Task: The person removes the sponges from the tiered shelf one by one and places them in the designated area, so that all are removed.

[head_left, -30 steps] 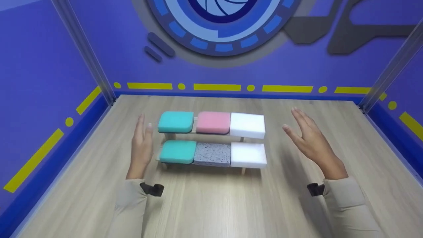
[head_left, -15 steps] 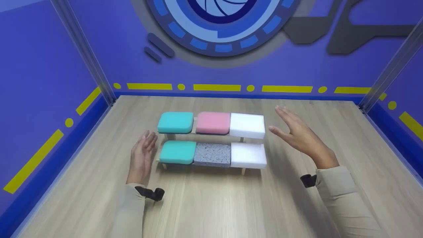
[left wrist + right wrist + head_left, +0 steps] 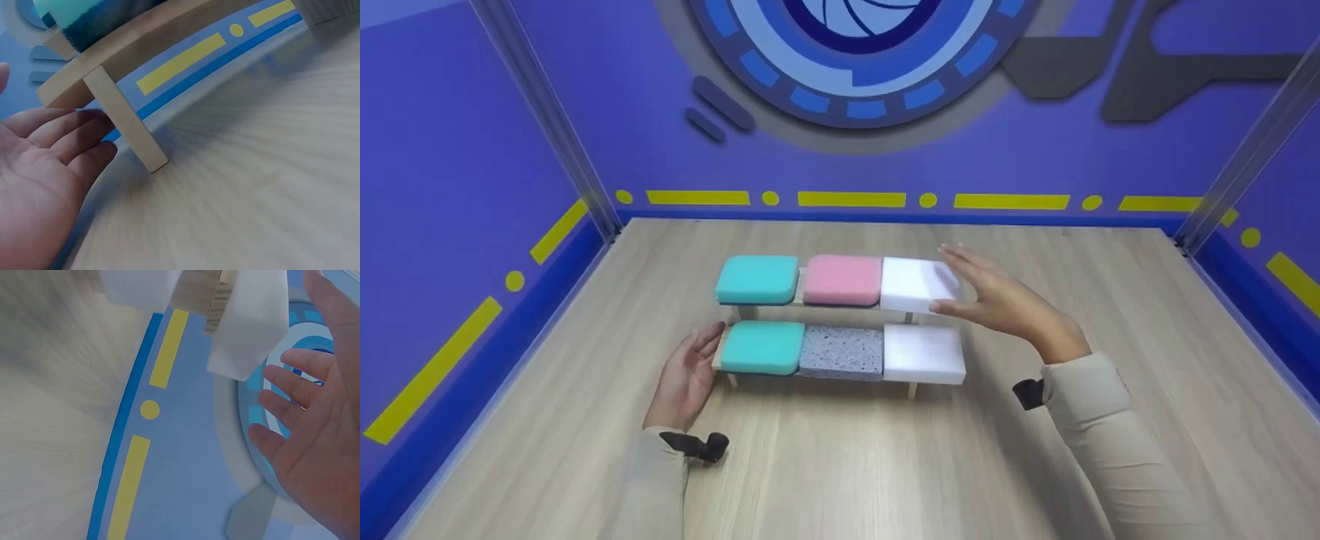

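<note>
Both our hands have drawn inward over the last second. Our left hand (image 3: 684, 382), fingers extended and slightly bent, is at the left end of the wooden stand (image 3: 140, 45); contact cannot be told. Our right hand (image 3: 1009, 304) is spread, thumb apart, beside the rear white block (image 3: 911, 281), pinching nothing. On the stand, unmoved: rear teal block (image 3: 757, 279) and pink block (image 3: 843, 280); in front, teal sponge (image 3: 763, 347), grey block (image 3: 841, 352), front white block (image 3: 924, 352). We judge this an approach, no grip made.

wooden rack (image 3: 126, 53): upright, loaded; white block (image 3: 913, 283): flat, back row's right end
</note>
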A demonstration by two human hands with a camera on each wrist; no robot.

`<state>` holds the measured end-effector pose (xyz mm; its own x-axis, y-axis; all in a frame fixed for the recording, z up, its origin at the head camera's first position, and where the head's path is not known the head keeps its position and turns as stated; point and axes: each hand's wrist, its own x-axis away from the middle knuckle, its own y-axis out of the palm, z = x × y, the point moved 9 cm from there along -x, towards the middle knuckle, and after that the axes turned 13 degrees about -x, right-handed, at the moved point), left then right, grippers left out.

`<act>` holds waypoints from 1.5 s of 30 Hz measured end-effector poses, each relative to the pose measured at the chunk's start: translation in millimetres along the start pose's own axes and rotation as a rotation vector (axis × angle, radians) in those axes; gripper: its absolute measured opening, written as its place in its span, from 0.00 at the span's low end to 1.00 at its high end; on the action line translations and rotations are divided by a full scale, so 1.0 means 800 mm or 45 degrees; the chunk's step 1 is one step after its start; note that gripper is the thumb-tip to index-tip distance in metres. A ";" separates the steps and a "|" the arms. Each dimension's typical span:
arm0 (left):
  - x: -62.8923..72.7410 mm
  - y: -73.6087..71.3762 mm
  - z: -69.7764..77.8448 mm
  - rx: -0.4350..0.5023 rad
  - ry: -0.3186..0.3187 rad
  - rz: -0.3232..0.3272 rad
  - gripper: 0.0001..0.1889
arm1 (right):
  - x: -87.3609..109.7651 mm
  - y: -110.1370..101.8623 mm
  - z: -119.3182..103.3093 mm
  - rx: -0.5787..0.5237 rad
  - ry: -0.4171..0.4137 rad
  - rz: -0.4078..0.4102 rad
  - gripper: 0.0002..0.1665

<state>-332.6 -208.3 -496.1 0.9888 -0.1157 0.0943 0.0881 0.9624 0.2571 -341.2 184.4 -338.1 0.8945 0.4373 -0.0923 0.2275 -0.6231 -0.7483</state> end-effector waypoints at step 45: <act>-0.004 0.000 0.003 -0.086 0.058 0.050 0.30 | -0.015 0.011 -0.008 0.027 -0.112 0.036 0.37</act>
<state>-335.9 -208.4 -494.1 0.9960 -0.0676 0.0587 0.0554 0.9806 0.1881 -347.8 169.4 -338.9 0.8629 0.4757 -0.1706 0.1934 -0.6227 -0.7582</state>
